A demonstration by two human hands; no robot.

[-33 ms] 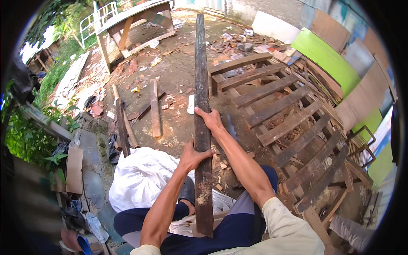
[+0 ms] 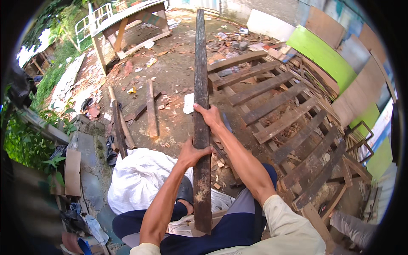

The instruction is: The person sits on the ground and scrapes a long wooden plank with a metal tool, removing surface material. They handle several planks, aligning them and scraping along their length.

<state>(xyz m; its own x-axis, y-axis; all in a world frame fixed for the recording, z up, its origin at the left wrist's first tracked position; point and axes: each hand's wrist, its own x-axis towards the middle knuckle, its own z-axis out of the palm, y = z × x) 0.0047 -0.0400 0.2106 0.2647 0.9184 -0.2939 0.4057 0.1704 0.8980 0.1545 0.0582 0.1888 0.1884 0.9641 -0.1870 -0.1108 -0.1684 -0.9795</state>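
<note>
A long dark wooden plank (image 2: 202, 178) stretches away from my lap, its near end over my thighs. My left hand (image 2: 194, 154) grips its left side around the middle, thumb across the top face. Farther along, my right hand (image 2: 209, 117) is closed round the right side, thumb on top. The fingers under the plank are hidden. Pale sawdust-like marks show on its near part. Beside my right forearm, a bluish blade (image 2: 227, 122), perhaps a saw's, lies on the ground, partly hidden.
A slatted wooden frame (image 2: 267, 102) lies to the right. A white sack (image 2: 138, 180) rests by my left leg, near loose wood pieces (image 2: 151, 108). A table (image 2: 123, 19) stands far left, boards (image 2: 323, 53) lean far right. Grey-brown cloth (image 2: 352, 229), perhaps a sleeve, shows lower right.
The view has shifted slightly, so the surroundings sit a little farther left. Both hands keep the same hold on the plank.
</note>
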